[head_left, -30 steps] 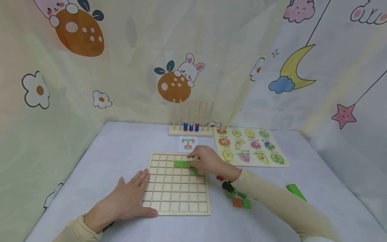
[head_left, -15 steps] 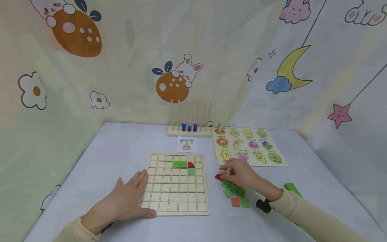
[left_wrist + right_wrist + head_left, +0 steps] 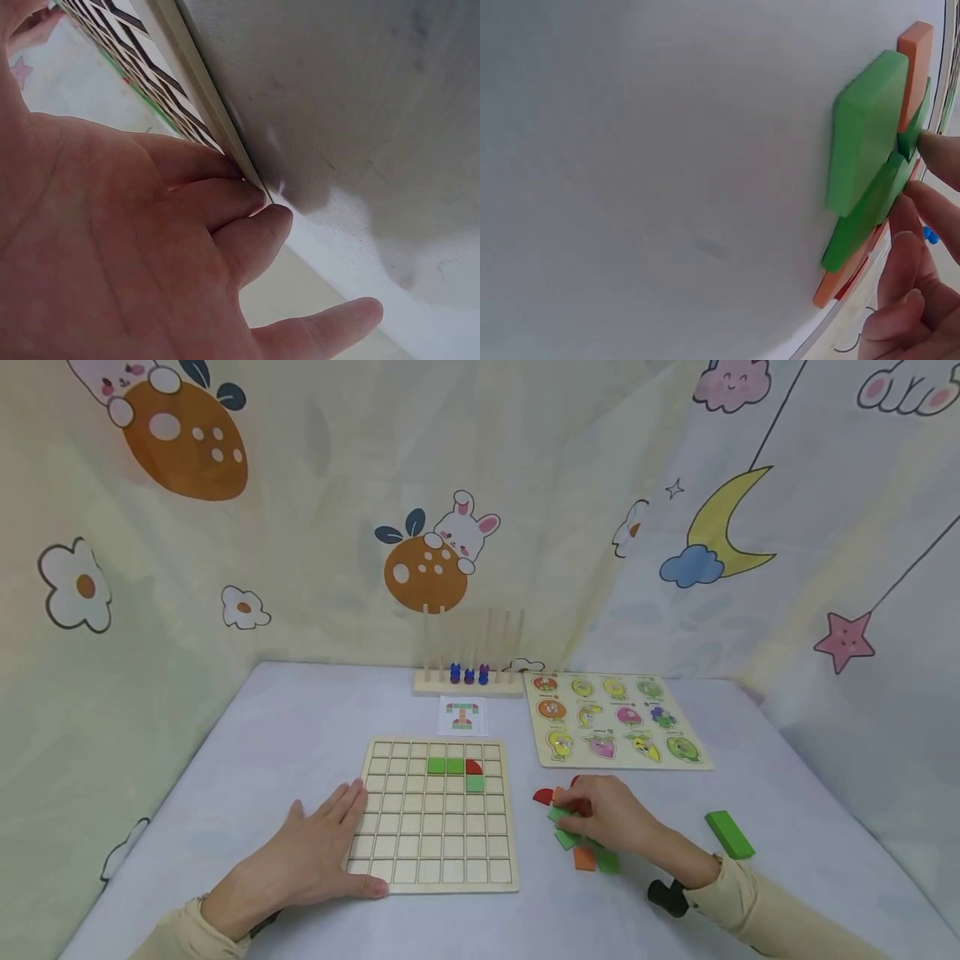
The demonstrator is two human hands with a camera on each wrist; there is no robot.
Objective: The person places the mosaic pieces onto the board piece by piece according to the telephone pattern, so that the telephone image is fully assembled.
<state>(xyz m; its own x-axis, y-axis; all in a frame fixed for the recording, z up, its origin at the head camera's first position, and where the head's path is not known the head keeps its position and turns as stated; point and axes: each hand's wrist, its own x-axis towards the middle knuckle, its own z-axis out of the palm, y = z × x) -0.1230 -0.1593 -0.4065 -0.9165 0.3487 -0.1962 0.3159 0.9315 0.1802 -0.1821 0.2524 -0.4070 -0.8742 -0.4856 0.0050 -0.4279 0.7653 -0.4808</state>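
Note:
My left hand [image 3: 307,856] lies flat along the left edge of a wooden grid board [image 3: 513,827], fingers straight and thumb at the front edge. In the left wrist view its fingertips [image 3: 255,195] touch the board's side. Set in the grid are two green square tiles [image 3: 446,766], a red quarter-round tile [image 3: 474,767] and another green tile [image 3: 475,784] below it. Right of the board, my right hand [image 3: 611,810] pinches a green tile [image 3: 557,814] in a loose pile, thumb and index finger on either side. The hand hides part of the pile.
Around the pile lie a red tile [image 3: 543,796] and an orange tile [image 3: 584,859]. A long green block [image 3: 729,835] sits farther right. Behind the grid stand a pattern card [image 3: 444,727], a peg-and-bead counter [image 3: 427,683] and a fruit puzzle board [image 3: 622,760].
My right hand has left the grid, where a red quarter-round tile now shows, and moved right and down to the loose tiles. The left hand has stayed on the board's edge.

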